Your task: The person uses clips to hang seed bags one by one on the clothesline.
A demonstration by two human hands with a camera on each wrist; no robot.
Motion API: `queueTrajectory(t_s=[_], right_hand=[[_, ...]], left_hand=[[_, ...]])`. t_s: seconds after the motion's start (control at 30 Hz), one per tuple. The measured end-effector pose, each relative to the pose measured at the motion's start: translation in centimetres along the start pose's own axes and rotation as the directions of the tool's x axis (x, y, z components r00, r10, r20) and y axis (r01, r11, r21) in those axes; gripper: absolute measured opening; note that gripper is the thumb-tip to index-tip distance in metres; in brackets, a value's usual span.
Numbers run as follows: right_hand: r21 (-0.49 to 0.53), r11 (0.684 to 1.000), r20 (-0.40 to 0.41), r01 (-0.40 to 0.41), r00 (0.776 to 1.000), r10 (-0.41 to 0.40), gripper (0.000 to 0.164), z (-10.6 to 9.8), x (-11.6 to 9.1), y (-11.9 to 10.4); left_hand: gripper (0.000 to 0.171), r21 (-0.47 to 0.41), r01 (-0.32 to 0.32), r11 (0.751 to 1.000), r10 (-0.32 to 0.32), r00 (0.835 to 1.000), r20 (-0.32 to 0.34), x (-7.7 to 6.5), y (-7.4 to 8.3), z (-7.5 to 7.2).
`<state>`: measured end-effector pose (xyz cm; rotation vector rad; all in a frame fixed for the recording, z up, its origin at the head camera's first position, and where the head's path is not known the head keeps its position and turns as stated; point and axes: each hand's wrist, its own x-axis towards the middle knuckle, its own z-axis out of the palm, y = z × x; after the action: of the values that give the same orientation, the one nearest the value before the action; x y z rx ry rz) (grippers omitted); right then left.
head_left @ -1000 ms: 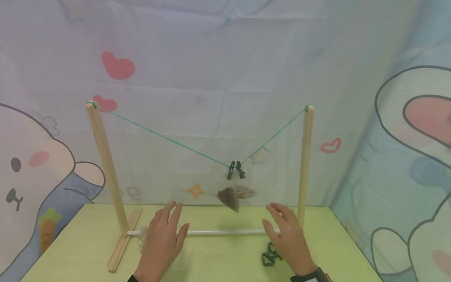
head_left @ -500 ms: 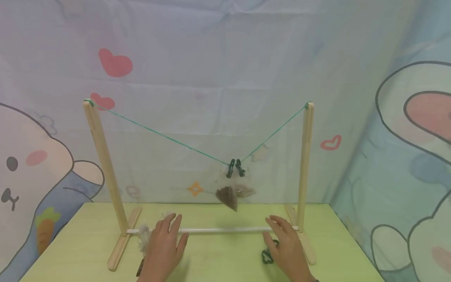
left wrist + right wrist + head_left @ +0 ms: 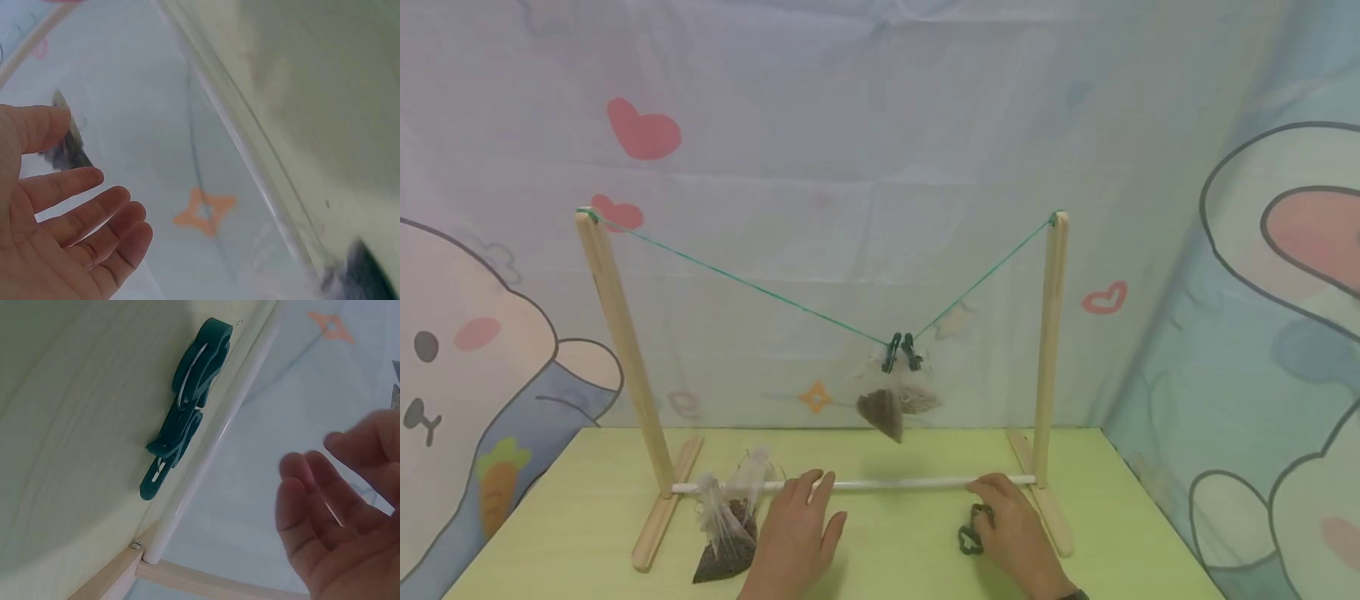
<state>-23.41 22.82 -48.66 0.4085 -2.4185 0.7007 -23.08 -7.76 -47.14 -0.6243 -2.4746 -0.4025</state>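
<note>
My left hand (image 3: 797,533) hovers over the front middle of the table, fingers relaxed and holding nothing, as its palm (image 3: 56,250) in the left wrist view also shows. Just left of it, two mesh drawstring sachets with dark filling (image 3: 726,546) rest on the table. My right hand (image 3: 1013,533), fingers loosely bent, overlaps two dark green clothes clips (image 3: 972,532) in the head view. In the right wrist view the clips (image 3: 187,406) lie on the table, apart from that hand's fingertips (image 3: 291,464). Two more filled sachets (image 3: 880,412) hang from green clips (image 3: 891,352) on a cord.
The sagging green cord (image 3: 752,287) runs between a left wooden post (image 3: 625,350) and a right wooden post (image 3: 1051,350). A white rod (image 3: 887,483) joins the posts low down, behind my hands. A printed cloth backdrop (image 3: 820,167) stands behind the table (image 3: 880,567).
My left hand has lowered and then shifted right, uncovering the sachets on the table. The right hand has come down and nearer the loose clips. The hanging sachets stay in place.
</note>
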Motion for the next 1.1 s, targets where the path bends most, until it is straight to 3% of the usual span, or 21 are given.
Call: queueTrajectory(t_s=[0.17, 0.3, 0.47, 0.63, 0.83, 1.1], right_hand=[[-0.034, 0.988, 0.214, -0.149, 0.965, 0.153, 0.032, -0.6, 0.0, 0.2], [-0.090, 0.987, 0.302, -0.135, 0.940, 0.156, 0.031, -0.7, 0.0, 0.7], [-0.122, 0.982, 0.354, -0.146, 0.918, 0.181, 0.030, -0.7, 0.0, 1.0], [-0.160, 0.972, 0.380, -0.172, 0.898, 0.221, 0.030, -0.4, -0.1, 1.4], [-0.170, 0.971, 0.396, -0.167, 0.891, 0.223, 0.027, 0.2, -0.3, 1.9], [-0.106, 0.977, 0.420, -0.184, 0.882, 0.212, 0.028, 0.3, -0.7, 1.9]], left_hand=[[0.045, 0.001, -0.083, 0.997, 0.082, 0.995, 0.051, 0.5, 2.8, 1.7], [0.045, 0.026, -0.132, 0.991, 0.129, 0.987, 0.100, 0.7, 4.8, 3.0], [0.046, 0.073, -0.195, 0.978, 0.188, 0.978, 0.093, 0.7, 6.5, 4.5], [0.045, 0.085, -0.226, 0.970, 0.221, 0.973, 0.063, 0.7, 7.2, 5.3], [0.045, 0.081, -0.210, 0.974, 0.204, 0.976, 0.078, 0.6, 7.2, 5.1], [0.046, 0.085, -0.196, 0.977, 0.189, 0.979, 0.081, 0.6, 7.1, 4.5]])
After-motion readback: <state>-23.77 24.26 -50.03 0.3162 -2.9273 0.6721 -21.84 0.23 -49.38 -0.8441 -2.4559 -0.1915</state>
